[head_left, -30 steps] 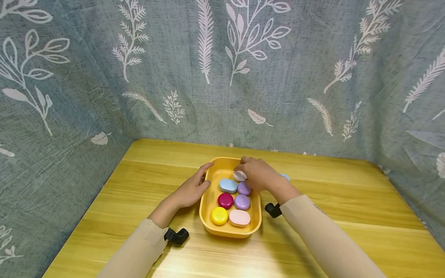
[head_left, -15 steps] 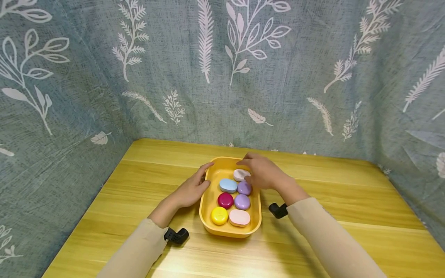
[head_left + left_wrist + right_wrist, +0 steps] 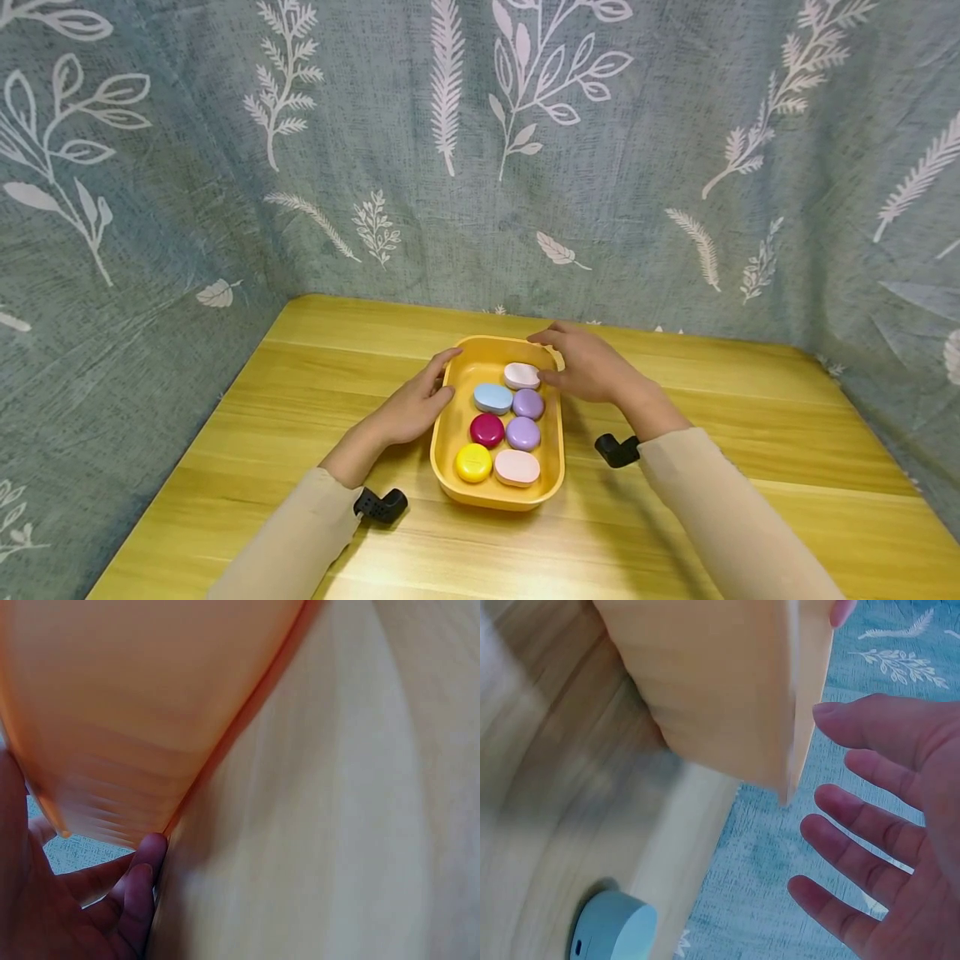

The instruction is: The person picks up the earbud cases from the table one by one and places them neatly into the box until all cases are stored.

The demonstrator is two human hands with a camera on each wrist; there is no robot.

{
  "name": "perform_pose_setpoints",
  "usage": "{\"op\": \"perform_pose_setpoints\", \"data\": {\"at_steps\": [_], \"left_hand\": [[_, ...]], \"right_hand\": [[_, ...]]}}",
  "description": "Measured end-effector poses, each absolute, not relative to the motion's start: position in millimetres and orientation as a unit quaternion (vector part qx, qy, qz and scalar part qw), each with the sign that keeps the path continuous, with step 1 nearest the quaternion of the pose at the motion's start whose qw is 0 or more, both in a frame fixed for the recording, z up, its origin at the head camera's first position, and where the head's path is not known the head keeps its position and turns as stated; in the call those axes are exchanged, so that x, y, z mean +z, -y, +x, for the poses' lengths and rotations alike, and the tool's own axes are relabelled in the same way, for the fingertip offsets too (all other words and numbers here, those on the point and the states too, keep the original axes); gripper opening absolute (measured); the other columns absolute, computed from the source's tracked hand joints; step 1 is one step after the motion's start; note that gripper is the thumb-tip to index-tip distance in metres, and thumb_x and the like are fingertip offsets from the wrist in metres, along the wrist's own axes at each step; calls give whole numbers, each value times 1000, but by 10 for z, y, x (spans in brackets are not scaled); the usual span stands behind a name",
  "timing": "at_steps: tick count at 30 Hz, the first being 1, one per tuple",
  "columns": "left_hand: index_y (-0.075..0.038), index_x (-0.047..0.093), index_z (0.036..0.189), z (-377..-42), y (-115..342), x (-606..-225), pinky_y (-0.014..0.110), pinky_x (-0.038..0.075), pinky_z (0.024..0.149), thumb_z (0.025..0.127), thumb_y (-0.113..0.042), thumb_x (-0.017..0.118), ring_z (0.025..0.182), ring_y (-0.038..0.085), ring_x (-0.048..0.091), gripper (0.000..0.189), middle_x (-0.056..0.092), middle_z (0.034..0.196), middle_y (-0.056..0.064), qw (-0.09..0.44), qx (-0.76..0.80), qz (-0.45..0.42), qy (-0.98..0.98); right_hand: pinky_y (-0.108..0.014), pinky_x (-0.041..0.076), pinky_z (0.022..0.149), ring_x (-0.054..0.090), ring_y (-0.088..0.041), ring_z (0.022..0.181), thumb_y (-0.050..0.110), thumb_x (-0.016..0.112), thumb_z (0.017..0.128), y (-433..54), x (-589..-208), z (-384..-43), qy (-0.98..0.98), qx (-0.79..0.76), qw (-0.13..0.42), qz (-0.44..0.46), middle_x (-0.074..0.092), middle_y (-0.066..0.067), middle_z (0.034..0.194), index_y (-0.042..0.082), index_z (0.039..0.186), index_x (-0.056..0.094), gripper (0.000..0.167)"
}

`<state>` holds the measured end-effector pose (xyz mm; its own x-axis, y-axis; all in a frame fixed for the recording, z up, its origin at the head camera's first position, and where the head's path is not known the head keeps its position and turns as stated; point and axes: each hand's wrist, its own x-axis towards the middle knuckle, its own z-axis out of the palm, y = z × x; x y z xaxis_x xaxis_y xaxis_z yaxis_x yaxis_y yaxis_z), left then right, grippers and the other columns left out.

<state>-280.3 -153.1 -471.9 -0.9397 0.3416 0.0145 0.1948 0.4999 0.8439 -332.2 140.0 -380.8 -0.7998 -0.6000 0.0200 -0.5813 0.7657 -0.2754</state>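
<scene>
A yellow tray (image 3: 442, 454) lies on the table, holding several small smooth rounded pieces whose exact kind I cannot tell. Inside are a white oval piece (image 3: 522, 376), a light blue oval piece (image 3: 492, 398), two purple round pieces (image 3: 522, 433), a magenta one (image 3: 487, 430), a yellow one (image 3: 474, 463) and a pink oval one (image 3: 517, 468). My left hand (image 3: 405, 410) holds the tray's left side, thumb and forefinger at the rim. Beside the far right rim is my right hand (image 3: 588, 364), fingers spread around nothing; its thumb tip appears near the white piece.
In the right wrist view a light blue round piece (image 3: 615, 928) with a small slot stands on the table, hidden from the head view. A patterned grey-blue cloth (image 3: 465, 242) hangs behind the wooden table (image 3: 750, 417).
My right hand has drawn back rightward from over the white piece to the tray's right rim, uncovering the piece in the tray. My left hand stays put.
</scene>
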Motion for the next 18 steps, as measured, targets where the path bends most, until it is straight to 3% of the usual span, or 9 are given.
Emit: {"op": "perform_pose_setpoints", "data": {"at_steps": [18], "left_hand": [[-33, 21, 165, -2810, 1541, -4714, 52, 40, 119, 111, -27, 42, 145, 33, 49, 59, 43, 161, 17, 79, 472, 157, -864]], "right_hand": [[-56, 52, 100, 61, -41, 124, 31, 71, 99, -1705, -3813, -3344, -942, -164, 46, -288, 58, -19, 141, 8, 149, 54, 58]]}}
